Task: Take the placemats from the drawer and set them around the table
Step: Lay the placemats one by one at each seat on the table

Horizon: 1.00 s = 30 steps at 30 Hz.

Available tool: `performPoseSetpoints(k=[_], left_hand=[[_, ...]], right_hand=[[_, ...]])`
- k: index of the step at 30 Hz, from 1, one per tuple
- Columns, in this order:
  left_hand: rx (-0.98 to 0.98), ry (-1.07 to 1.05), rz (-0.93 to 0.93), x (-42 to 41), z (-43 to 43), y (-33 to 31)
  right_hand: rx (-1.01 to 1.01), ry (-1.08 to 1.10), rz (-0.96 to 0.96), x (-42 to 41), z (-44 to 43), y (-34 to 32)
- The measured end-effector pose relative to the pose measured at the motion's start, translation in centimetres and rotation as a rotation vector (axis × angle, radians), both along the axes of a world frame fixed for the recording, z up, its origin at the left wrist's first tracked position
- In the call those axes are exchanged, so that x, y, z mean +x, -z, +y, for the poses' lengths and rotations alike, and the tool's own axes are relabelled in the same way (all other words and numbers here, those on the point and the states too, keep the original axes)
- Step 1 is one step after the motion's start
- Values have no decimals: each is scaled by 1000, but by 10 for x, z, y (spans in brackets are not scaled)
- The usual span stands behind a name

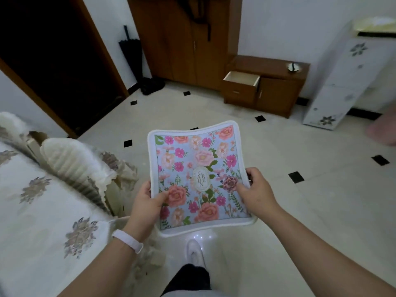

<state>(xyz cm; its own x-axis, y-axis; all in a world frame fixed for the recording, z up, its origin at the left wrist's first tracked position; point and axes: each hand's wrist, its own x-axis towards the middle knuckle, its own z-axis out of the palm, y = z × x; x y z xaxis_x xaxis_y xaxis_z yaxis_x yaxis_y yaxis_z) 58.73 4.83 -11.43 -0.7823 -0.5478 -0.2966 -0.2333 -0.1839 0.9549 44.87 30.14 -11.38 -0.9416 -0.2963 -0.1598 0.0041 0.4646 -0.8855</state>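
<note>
I hold a floral placemat (197, 166) with a white border flat in front of me, above the tiled floor. My left hand (145, 202) grips its left edge, thumb on top. My right hand (257, 194) grips its right edge, thumb on the flowers. Whether more mats lie beneath the top one I cannot tell. The table (42, 211), covered in a cream cloth with grey flowers, is at the left, beside my left arm. The open drawer (242, 79) of a low wooden cabinet is across the room, looking empty from here.
A chair with a ruffled cream cover (70, 163) stands at the table's edge, left of the placemat. A tall wooden cupboard (182, 39), an umbrella (130, 48) and a dark doorway (49, 50) are at the back. A white floral cabinet (342, 78) stands at the right. My shoe (195, 251) is below.
</note>
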Motion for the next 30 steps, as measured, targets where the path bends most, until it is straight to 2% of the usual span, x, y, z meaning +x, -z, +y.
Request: performPoseSetpoints(k=[5,12,19,30], left_hand=[[32,46,-3,-78,-18,21],[100,70,-3,-189,-87,49],[117,-10,33,-275,-166,45],[35,-223,43,-339,-253,34]], right_hand=[[13,86,-15,-58,-16,13],[81,129,-51,-172,-80,19],[103,21,-11,-275,-172,6],[61,-192,13,-388,-291,4]])
